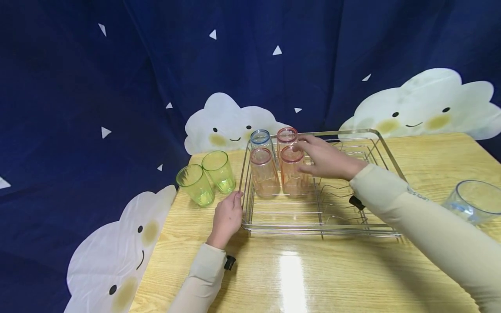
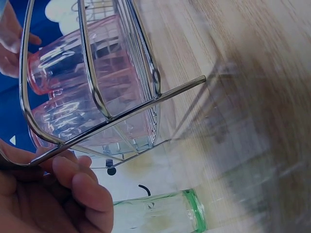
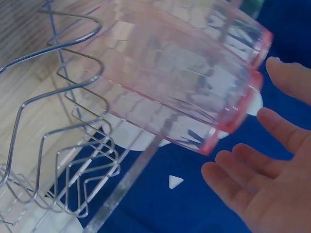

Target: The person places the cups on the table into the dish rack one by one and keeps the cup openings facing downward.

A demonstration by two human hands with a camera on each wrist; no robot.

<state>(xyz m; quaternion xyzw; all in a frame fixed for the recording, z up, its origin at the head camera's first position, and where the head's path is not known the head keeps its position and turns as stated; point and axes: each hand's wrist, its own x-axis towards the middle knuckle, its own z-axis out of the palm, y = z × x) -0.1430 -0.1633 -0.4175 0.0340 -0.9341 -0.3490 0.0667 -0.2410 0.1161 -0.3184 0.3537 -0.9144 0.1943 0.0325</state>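
Note:
A wire dish rack stands on the table; its left-hand rail is gripped by my left hand. Inside the rack's left half, several clear tumblers stand bottoms up: a blue one at the back left, a pink one beside it, and a pink tumbler at the front left. My right hand is over the front right pink tumbler. In the right wrist view its fingers are spread and lightly bent beside the tumbler bases, holding nothing.
Two green tumblers stand upright left of the rack. At the table's right side is a clear bluish glass, partly hidden by the right sleeve. Wire prongs rise in the rack's right half. A dark blue curtain hangs behind.

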